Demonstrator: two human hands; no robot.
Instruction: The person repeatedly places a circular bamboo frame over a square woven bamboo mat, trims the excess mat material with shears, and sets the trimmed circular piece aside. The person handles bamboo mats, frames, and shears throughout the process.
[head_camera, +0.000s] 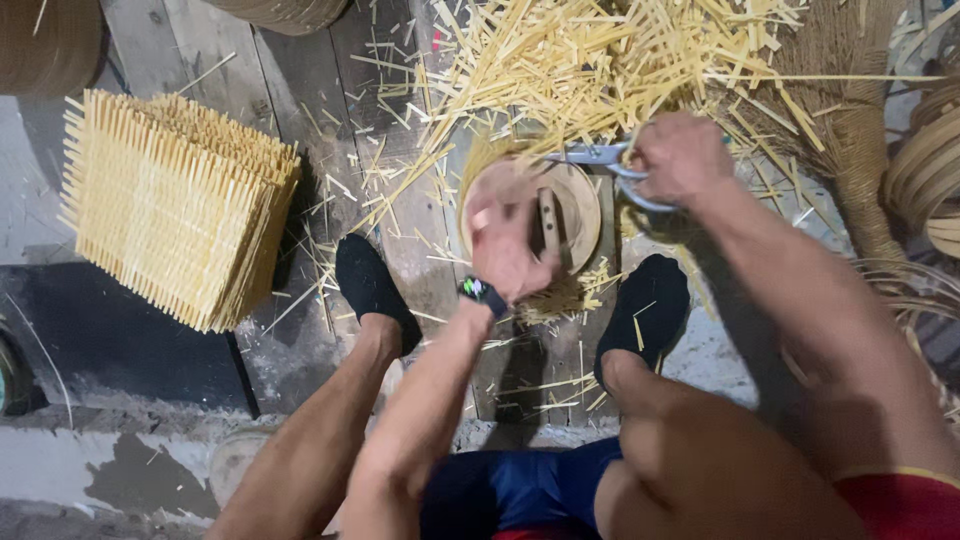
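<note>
A round woven piece (575, 205) is being gripped at its 9 o'clock edge by the left hand (505, 245), fingers curled around the rim, above the floor (300, 130) between 2 black shoes (372, 285). Metal shears (600, 160) are being clasped by the closed right hand (683, 158) at the piece's 1 o'clock. Cut straw strips (590, 60) are lying scattered at 12 o'clock, and stacked woven mats (175, 205) are resting at 9 o'clock.

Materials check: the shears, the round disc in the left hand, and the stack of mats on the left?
Shears in the right hand: bare metal, grey and shiny. Disc in the left hand: probably wood or bamboo, matte tan; blurred. Mats: woven pale-yellow strips, likely bamboo, ends protruding at the edges.
</note>
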